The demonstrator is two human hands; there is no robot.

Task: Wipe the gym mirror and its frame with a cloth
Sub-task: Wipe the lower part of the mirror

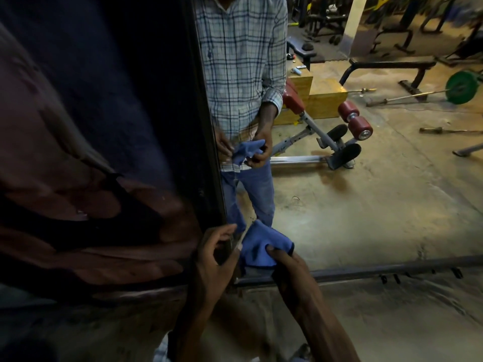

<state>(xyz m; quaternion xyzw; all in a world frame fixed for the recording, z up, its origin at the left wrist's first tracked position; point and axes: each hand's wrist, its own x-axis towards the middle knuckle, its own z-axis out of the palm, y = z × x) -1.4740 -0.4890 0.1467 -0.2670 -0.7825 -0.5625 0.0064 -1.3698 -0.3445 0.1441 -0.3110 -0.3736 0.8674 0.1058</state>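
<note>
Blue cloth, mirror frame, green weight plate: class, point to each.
Blue cloth point(261, 248): head view, middle of bunched fabric.
Mirror frame point(366, 270): head view, bottom rail.
Green weight plate point(461, 90): head view, reflected disc face.

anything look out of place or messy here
In the mirror's reflection, a bare bar and a green-plated barbell lie loose on the floor, not racked. The blue cloth in the right hand looks fine.

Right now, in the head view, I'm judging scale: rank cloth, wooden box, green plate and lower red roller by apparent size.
1. wooden box and cloth: they look about alike; the cloth is much nearer, the box partly hidden.
2. green plate
3. lower red roller
</note>
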